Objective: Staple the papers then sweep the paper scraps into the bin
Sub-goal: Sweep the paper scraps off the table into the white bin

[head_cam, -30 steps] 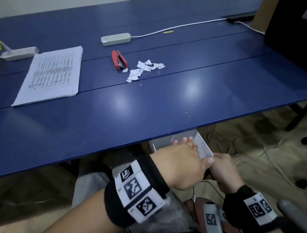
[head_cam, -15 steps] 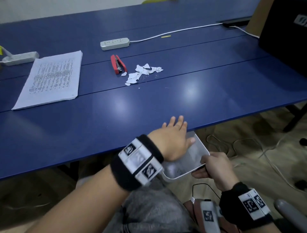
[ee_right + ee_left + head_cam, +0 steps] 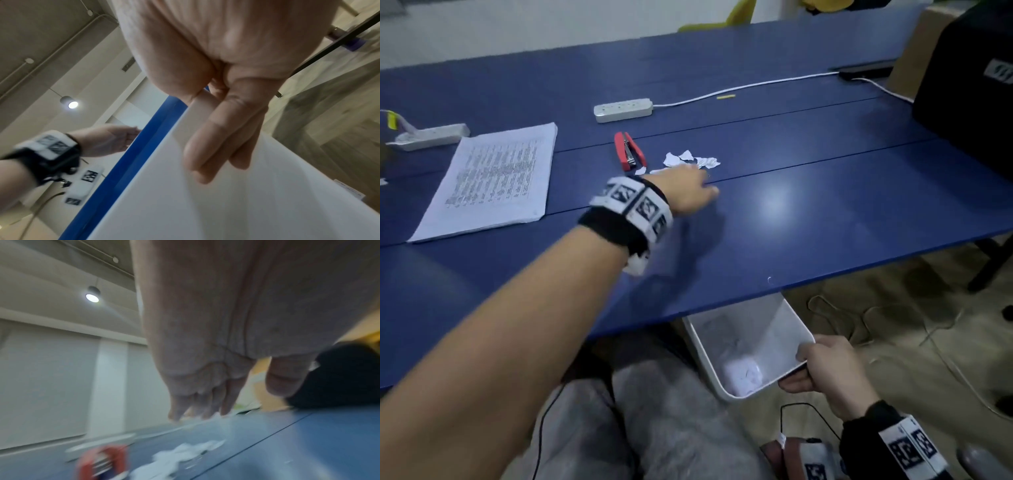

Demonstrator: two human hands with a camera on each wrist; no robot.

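Note:
White paper scraps (image 3: 690, 160) lie in a small heap on the blue table (image 3: 808, 219), beside a red stapler (image 3: 629, 151). My left hand (image 3: 693, 192) reaches over the table with straight fingers, just short of the scraps (image 3: 180, 456), holding nothing. Below the table's front edge, my right hand (image 3: 822, 368) grips the rim of a white bin (image 3: 784, 329) and holds it tilted; a few scraps lie at its bottom. In the right wrist view my fingers (image 3: 218, 146) curl over the bin's wall (image 3: 246, 203). A stack of printed papers (image 3: 494, 178) lies at the left.
Two white power strips (image 3: 624, 110) (image 3: 431, 136) sit at the back of the table, one with a cord running right. A large black object (image 3: 969, 89) stands at the right end. Cables lie on the floor (image 3: 893, 325) to the right of the bin.
My left hand has left the bin and moved up and forward across the table toward the scraps. The right hand still holds the bin, now more in view below the edge.

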